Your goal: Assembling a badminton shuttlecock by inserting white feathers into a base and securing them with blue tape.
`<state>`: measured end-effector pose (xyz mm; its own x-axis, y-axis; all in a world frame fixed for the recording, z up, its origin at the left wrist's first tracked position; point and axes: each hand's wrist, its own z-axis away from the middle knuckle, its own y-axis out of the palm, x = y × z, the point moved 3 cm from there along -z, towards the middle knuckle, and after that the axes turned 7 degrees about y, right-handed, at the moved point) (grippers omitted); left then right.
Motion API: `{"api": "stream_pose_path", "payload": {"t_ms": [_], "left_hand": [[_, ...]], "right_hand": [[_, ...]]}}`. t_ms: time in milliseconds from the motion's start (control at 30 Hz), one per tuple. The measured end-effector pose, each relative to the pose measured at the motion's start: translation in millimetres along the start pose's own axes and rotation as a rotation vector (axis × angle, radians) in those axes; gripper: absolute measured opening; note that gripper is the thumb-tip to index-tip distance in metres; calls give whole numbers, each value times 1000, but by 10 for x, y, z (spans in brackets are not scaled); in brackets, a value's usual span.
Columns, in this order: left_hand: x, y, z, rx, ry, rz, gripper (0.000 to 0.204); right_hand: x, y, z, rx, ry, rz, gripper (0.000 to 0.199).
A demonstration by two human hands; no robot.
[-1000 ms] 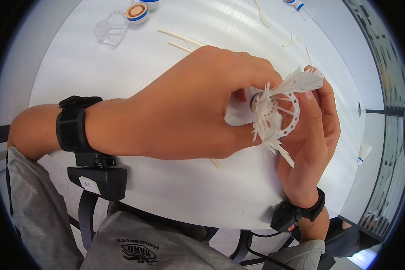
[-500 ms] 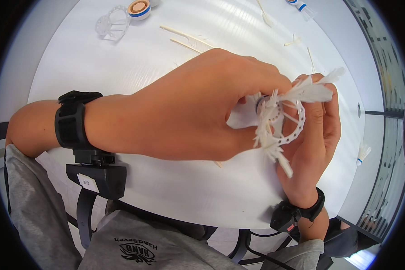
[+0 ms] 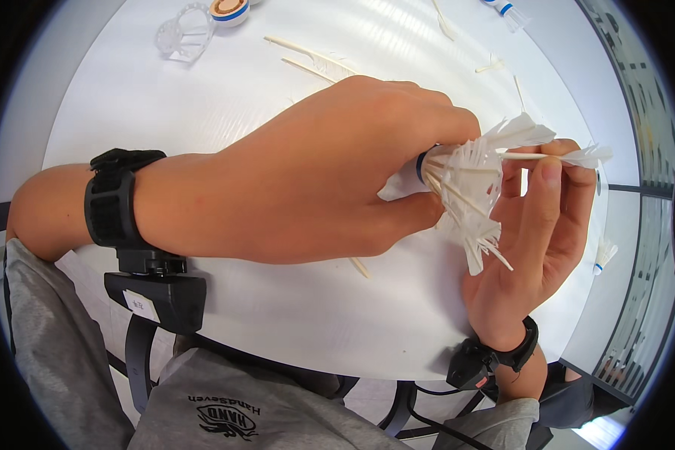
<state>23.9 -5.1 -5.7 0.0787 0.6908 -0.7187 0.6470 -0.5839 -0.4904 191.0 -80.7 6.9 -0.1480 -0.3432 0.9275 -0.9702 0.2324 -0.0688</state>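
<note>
I've L hand (image 3: 341,176) gripping the shuttlecock (image 3: 461,184) w/ some feathers (image 3: 521,132) in, R hand (image 3: 541,232) pinching a single feather (image 3: 589,156), stripped quills (image 3: 292,47) twd surface's (image 3: 315,322) far edge.

A head-worn fisheye looks down on the nearby table (image 3: 277,307).

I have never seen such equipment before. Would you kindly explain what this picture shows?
There is no machine: these are a person's two bare hands, seen from above by a wide fisheye camera worn on the head, so straight edges look curved. Black straps circle both wrists. The left hand holds a white feathered shuttlecock near its blue band. The right hand pinches a feather; whether it joins the shuttlecock is unclear. Around them on the white table lie loose feathers, a clear plastic cage and a round, blue-banded piece.
</note>
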Motion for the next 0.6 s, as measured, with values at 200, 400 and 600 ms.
{"api": "stream_pose_path", "payload": {"t_ms": [200,400,600], "left_hand": [[-10,-5,8,-41,10,-7,39],[-36,-5,9,-27,-8,-41,34],[-67,7,52,-48,-11,-45,36]], "right_hand": [[-14,8,-8,-2,-18,59,23],[15,31,4,30,-75,49,23],[32,26,44,55,-76,60,26]]}}
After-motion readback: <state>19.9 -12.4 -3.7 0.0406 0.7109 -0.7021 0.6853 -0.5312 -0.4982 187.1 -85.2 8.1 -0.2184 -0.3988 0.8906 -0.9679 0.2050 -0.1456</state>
